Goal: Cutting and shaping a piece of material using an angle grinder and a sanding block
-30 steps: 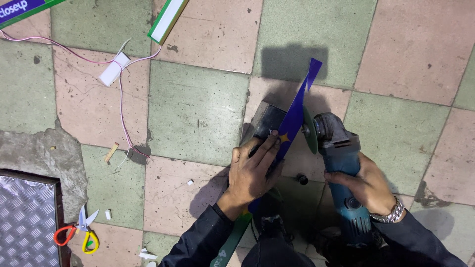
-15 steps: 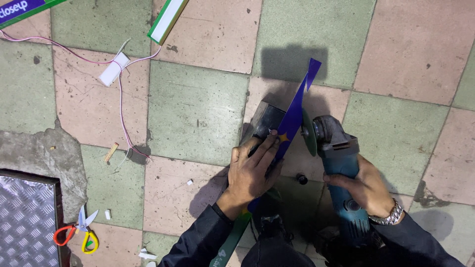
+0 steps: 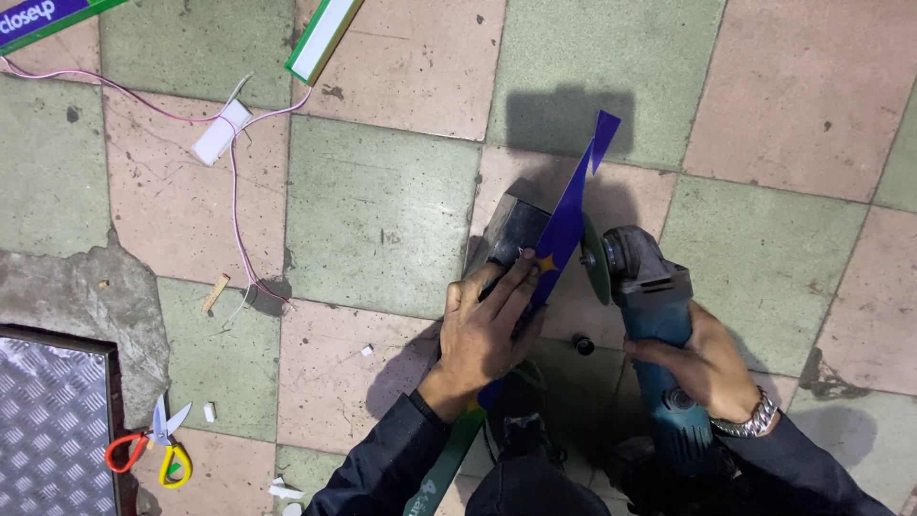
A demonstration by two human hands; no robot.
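Basically one view, head cam. Blue strip (image 3: 564,225) stands on edge, propped on a dark metal block (image 3: 511,234) on the tiled floor (image 3: 382,210); looks thin, stiff, sharp-edged and probably light, so best pinned flat near the cut line. Left hand (image 3: 487,325): fingers spread flat, pressing strip to block. Right hand (image 3: 702,363): fingers wrapped tight around teal angle grinder (image 3: 659,325), disc just beside the strip.

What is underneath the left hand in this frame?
The left hand presses flat on a blue strip laid over a dark block. How far the block and strip reach beneath the palm is hidden; the checkered floor surrounds them.
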